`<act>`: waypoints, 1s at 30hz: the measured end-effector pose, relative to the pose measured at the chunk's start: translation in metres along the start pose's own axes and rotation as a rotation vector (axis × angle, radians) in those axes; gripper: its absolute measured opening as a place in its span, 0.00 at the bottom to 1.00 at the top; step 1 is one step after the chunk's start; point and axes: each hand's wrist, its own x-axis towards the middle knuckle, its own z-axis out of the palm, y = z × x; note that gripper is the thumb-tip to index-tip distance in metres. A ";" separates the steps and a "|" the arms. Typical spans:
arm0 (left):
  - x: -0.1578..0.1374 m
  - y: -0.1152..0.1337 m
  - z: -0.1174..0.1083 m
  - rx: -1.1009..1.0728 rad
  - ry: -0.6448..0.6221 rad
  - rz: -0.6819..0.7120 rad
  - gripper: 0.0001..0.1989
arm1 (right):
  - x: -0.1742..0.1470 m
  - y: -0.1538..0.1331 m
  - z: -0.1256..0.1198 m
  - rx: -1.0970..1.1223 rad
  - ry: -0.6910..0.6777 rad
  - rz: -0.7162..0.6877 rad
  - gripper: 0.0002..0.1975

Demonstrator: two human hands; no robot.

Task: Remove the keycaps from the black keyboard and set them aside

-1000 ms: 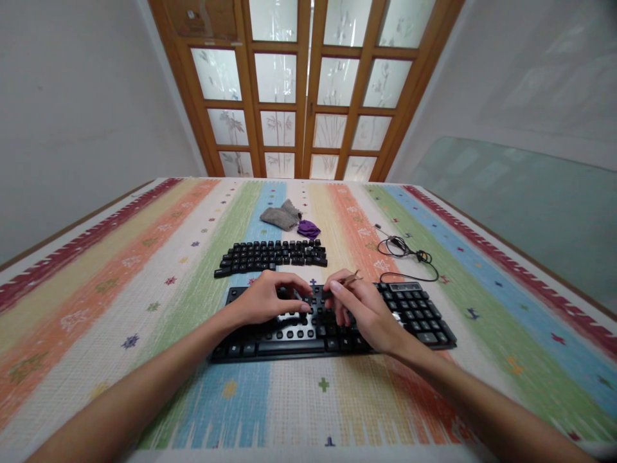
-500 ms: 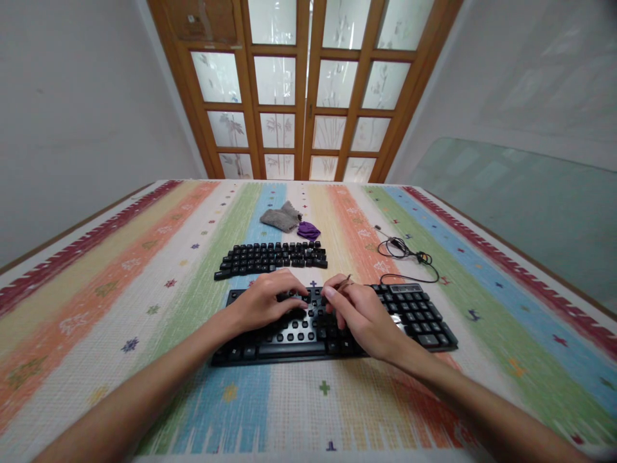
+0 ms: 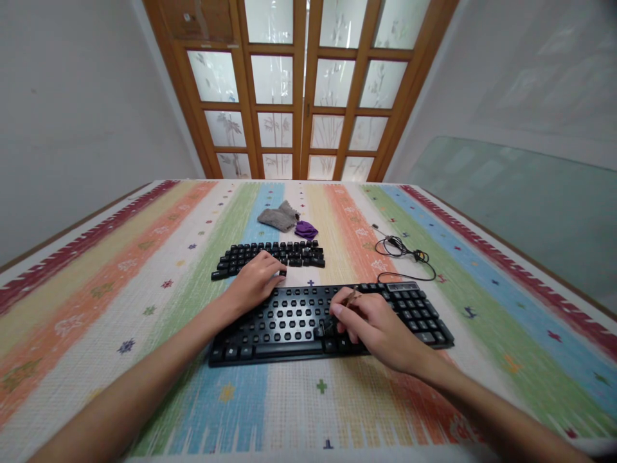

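A black keyboard (image 3: 289, 350) lies in front of me, many of its keycaps off and bare key posts showing across the left and middle. My left hand (image 3: 260, 278) is above its far edge, thumb and fingers pinched on a small black keycap (image 3: 282, 273). Just beyond lie rows of loose keycaps (image 3: 250, 249), partly hidden by that hand. Over the keyboard's right-middle part, my right hand (image 3: 364, 318) is closed around a thin brownish tool (image 3: 353, 294). The tool's lower end is hidden by the fingers, so its kind is unclear.
A grey cloth (image 3: 278, 217) and a crumpled purple cloth (image 3: 306, 229) lie behind the loose keycaps. The coiled black cable (image 3: 402, 247) rests beyond the keyboard at right. A striped tablecloth (image 3: 159, 308) covers the table; wooden glass-paned doors (image 3: 301, 109) stand at the far end.
My left hand has moved from the keyboard's middle, away and to the left toward the loose keycaps, carrying a keycap. My right hand has shifted slightly right and nearer, still holding the tool.
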 end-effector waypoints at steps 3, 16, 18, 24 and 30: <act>0.000 -0.006 0.003 0.051 0.001 -0.012 0.05 | -0.001 0.009 0.004 0.133 -0.013 0.085 0.13; 0.001 -0.010 0.008 0.104 0.016 -0.151 0.04 | -0.014 0.000 0.038 -0.515 0.057 -0.504 0.14; 0.001 -0.009 0.008 0.114 0.023 -0.167 0.05 | -0.013 0.000 0.037 -0.553 0.042 -0.522 0.14; 0.000 -0.010 0.010 0.119 0.039 -0.195 0.07 | -0.007 -0.001 0.029 -0.547 -0.052 -0.449 0.16; -0.001 -0.011 0.011 0.126 0.059 -0.179 0.07 | 0.024 0.013 0.013 -0.111 -0.053 0.028 0.17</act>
